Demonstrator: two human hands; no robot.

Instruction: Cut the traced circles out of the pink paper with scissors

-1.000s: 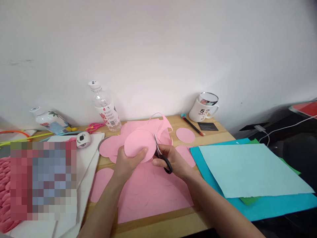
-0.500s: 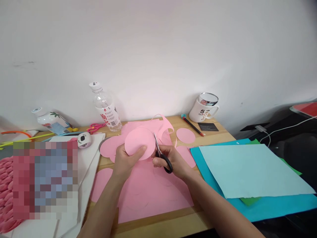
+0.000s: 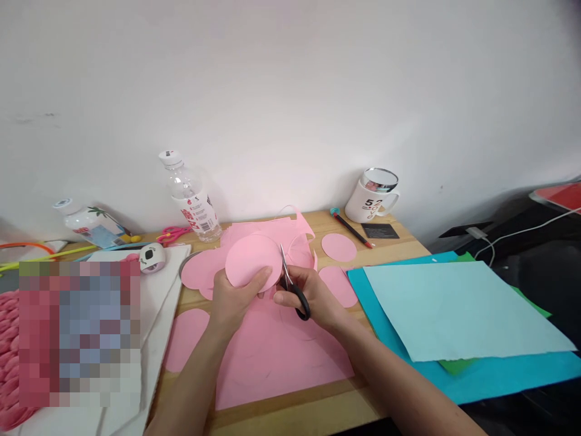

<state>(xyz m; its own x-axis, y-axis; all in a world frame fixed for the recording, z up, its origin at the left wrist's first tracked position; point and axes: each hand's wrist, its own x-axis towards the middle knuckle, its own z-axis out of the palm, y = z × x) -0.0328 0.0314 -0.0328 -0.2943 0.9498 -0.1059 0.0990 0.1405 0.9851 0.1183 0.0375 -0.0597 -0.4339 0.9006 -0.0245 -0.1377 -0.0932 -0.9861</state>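
My left hand [image 3: 236,297] pinches a pink paper circle [image 3: 252,259] between thumb and fingers, holding it raised over the table. In my right hand [image 3: 308,295] are scissors [image 3: 295,293] with black handles; their narrow metal blades point up along the circle's right edge. Beneath both hands lies a large pink paper sheet [image 3: 281,369] with faint curved lines on it. Curled pink scraps [image 3: 302,236] sit behind the scissors. More pink circles lie around: one circle [image 3: 339,247] at the back right, another [image 3: 188,339] beside my left forearm.
At the back stand a clear bottle [image 3: 195,203] and a white mug [image 3: 372,197]. A black pencil [image 3: 351,229] lies near a dark card [image 3: 380,231]. Blue and pale green sheets [image 3: 463,312] cover the right side. Pink scissors [image 3: 173,234] and a white tape dispenser [image 3: 152,258] are on the left.
The circle and both hands have shifted very slightly left, along with the whole view. The curled scrap behind the scissors has shifted a little. Both grips stay the same.
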